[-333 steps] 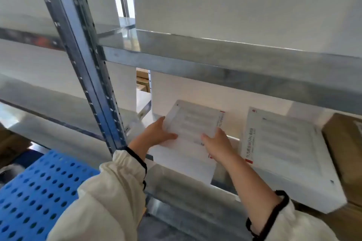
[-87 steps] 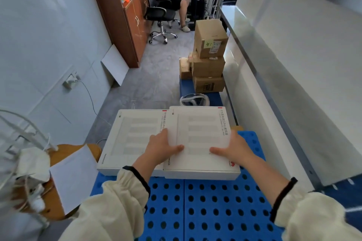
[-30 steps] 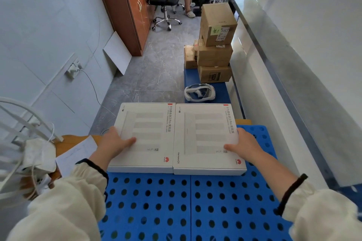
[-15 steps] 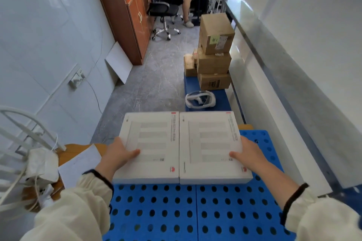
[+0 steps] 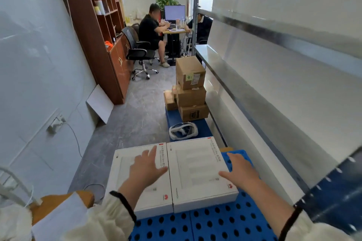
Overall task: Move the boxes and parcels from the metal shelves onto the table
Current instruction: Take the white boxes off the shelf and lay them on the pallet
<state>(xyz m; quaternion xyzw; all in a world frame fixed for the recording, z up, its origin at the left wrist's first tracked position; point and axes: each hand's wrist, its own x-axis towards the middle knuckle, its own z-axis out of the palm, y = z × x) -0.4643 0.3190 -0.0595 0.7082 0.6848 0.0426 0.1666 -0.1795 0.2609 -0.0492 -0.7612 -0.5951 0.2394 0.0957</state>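
Two flat white boxes lie side by side on the blue perforated table (image 5: 215,223). The left white box (image 5: 125,174) sits under my left hand (image 5: 147,168), whose fingers are spread above its top. The right white box (image 5: 197,170) touches the left one along their long edges. My right hand (image 5: 239,170) hovers open over the right box's right edge. Neither hand grips anything. The metal shelves (image 5: 274,76) run along my right side.
Stacked brown cardboard boxes (image 5: 191,88) stand ahead on a blue pallet (image 5: 172,117), with a white headset (image 5: 183,131) in front of them. A wooden cabinet (image 5: 101,31) lines the left wall. Two people sit at a desk (image 5: 174,31) far ahead. White wire rack at lower left (image 5: 11,184).
Both hands have come off the outer edges of the two boxes and lifted with fingers spread. My view has tilted up toward the room. The boxes stay side by side on the table.
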